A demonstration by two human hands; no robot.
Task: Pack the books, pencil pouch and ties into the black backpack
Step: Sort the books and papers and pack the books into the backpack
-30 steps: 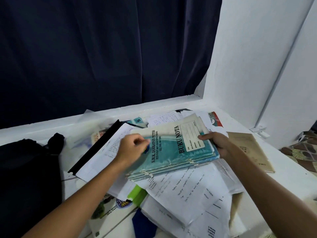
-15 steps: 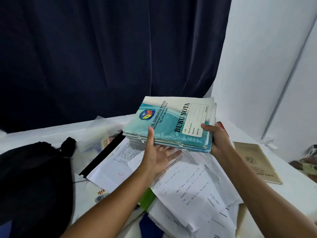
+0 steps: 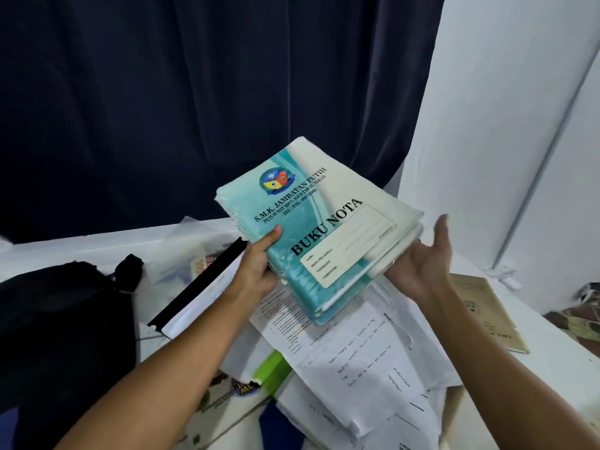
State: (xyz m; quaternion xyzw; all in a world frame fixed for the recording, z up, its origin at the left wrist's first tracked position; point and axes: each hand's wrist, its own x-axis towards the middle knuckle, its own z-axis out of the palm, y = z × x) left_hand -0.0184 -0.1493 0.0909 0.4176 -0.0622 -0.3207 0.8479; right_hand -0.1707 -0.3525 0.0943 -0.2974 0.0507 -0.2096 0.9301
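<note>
One view only, from the head. Several teal notebooks (image 3: 319,235) sit stacked in the air above the worktop (image 3: 552,362), long axis running near-right to far-left. The left hand (image 3: 259,271) pinches their left edge, thumb on the cover; the right hand (image 3: 422,264) lies spread, palm up, under the right edge. The black backpack (image 3: 61,323) lies well to the left, nearer the left hand. Loose papers (image 3: 357,362) litter the worktop before a dark curtain (image 3: 194,102) and white wall (image 3: 506,125).

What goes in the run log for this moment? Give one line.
step: lift books | left hand: grips books | right hand: open, under stack | backpack: left, on table | books: not yet packed
</note>
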